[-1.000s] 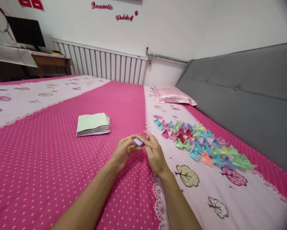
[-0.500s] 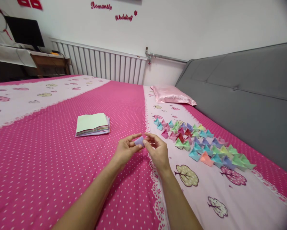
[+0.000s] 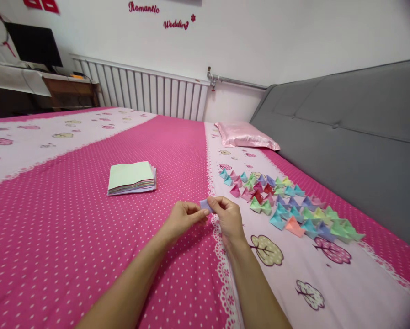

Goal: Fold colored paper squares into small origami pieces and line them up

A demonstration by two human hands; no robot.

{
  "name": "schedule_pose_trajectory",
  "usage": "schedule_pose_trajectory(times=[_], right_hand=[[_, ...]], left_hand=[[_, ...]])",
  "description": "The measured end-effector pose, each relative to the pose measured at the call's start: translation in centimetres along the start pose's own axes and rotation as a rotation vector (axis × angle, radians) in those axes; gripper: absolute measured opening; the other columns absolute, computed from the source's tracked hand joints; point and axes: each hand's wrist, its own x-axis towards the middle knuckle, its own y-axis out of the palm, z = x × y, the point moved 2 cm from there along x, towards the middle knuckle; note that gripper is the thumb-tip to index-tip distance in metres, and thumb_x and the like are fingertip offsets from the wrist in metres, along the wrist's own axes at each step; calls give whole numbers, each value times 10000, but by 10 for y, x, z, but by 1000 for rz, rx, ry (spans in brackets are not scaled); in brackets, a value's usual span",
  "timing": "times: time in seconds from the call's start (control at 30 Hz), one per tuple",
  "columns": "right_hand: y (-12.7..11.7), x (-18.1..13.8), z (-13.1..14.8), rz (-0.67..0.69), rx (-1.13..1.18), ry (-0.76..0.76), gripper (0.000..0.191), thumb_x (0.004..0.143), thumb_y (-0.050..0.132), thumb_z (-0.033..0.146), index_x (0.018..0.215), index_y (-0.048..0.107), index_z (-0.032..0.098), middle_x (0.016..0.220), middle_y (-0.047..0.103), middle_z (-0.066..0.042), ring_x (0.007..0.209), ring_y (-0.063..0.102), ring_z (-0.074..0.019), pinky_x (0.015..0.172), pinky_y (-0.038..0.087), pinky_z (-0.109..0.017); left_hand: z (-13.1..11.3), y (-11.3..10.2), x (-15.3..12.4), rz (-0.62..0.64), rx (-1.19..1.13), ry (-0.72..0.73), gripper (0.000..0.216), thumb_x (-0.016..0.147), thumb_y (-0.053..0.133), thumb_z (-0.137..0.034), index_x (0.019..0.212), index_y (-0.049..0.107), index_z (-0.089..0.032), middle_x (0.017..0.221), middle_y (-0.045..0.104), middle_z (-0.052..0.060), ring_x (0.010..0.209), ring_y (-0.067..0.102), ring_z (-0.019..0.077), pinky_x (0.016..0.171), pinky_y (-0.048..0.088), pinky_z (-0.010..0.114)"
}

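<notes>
A person's left hand point(image 3: 184, 219) and right hand point(image 3: 229, 217) meet low over a pink polka-dot bed point(image 3: 71, 237), both closed in a fingertip pinch on one small lilac paper piece point(image 3: 205, 205). The piece sits between the two thumbs, just above the bedspread and apart from it. Its long axis appears to run side to side, from one hand to the other, with the flat face turned up toward the camera. Which end is its tip is too small to tell.

The grip is slight and the paper thin, so uneven pressure from either hand could skew a crease or crush the shape. A slip would drop it onto the soft cover. A stack of coloured sheets point(image 3: 132, 177) lies to the left, and rows of folded paper shapes point(image 3: 287, 205) lie to the right.
</notes>
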Motion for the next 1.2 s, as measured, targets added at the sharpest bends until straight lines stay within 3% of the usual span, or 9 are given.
schedule_pose_trajectory(times=[0.2,0.53,0.73,0.83,0.97,1.2], right_hand=[[1,0,-4,20,134,85,273,611,706,357,534,537,157,507,460,58,501,388,-81,518,321,-224],[1,-2,0,36,215,155,317,561,727,348,498,479,161,492,427,65,483,364,-73,515,310,-217],[2,-2,1,26,46,28,261,635,689,356,540,561,149,513,479,50,505,399,-82,529,333,-218],[3,-3,4,39,-29,-31,251,700,634,388,635,628,145,572,548,24,550,455,-99,552,359,-222],[1,-2,2,1,12,-2,324,790,513,436,808,671,154,656,609,-12,625,527,-127,564,376,-227],[0,-3,4,-12,-52,-88,240,725,609,379,776,665,151,701,630,-18,641,537,-132,573,405,-229]], left_hand=[[0,2,-1,112,51,82,331,700,608,-417,571,566,-116,556,612,53,512,547,115,511,392,225],[-1,1,-3,126,111,124,307,720,591,-392,589,570,-114,538,561,18,475,459,77,476,320,201],[0,1,-1,110,35,84,339,690,612,-428,563,566,-118,508,536,7,460,449,77,467,304,203],[0,0,0,65,-23,70,336,674,631,-426,558,573,-115,499,527,2,443,430,67,453,284,200],[0,-1,1,30,-59,48,327,657,650,-420,594,605,-102,535,571,32,471,478,84,481,324,208],[3,-1,1,13,36,64,334,672,631,-411,544,579,-108,485,535,15,420,412,65,434,268,203]])
